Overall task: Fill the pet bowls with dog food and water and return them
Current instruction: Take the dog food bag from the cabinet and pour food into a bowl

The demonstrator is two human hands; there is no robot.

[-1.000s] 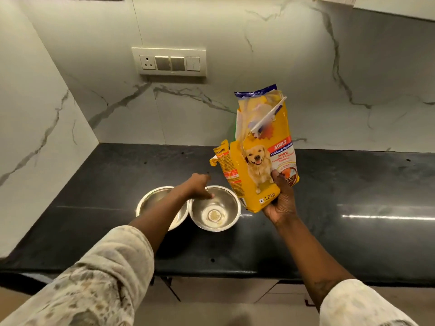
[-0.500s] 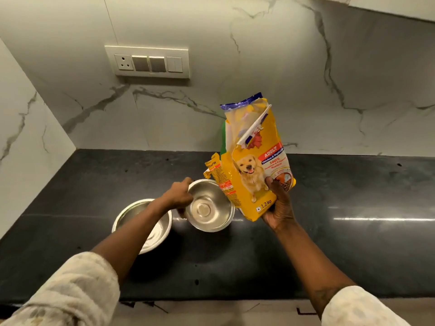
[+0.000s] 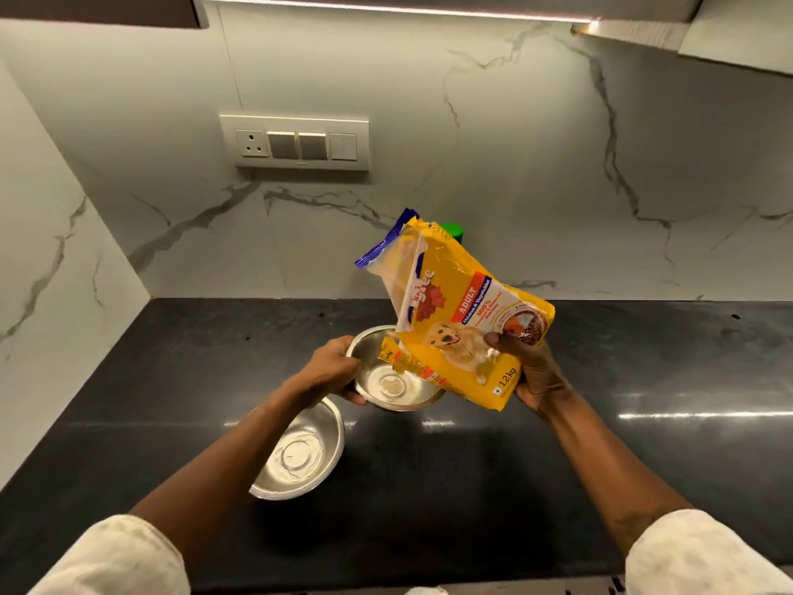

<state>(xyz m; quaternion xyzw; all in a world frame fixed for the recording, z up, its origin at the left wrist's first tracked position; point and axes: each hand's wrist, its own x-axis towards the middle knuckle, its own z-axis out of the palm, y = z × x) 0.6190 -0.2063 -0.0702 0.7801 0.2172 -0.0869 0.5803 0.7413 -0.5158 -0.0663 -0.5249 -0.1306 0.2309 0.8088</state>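
My right hand [image 3: 530, 371] grips the bottom of a yellow dog food bag [image 3: 455, 319] with a dog picture, tilted so its top leans left. My left hand [image 3: 332, 371] holds the left rim of a steel bowl [image 3: 388, 386], lifted off the counter and tipped toward me under the bag's lower corner. Only a pale reflection shows in its base. A second steel bowl [image 3: 300, 457] sits on the black counter [image 3: 600, 465] below my left forearm, with nothing in it.
A green-capped object [image 3: 450, 229] shows behind the bag against the marble wall. A socket and switch panel [image 3: 296, 141] is on the wall above. The side wall closes off the left. The counter's front edge runs along the bottom.
My left hand took hold of the right bowl and lifted it toward the bag. The bag tilted further left. The view has tilted upward.
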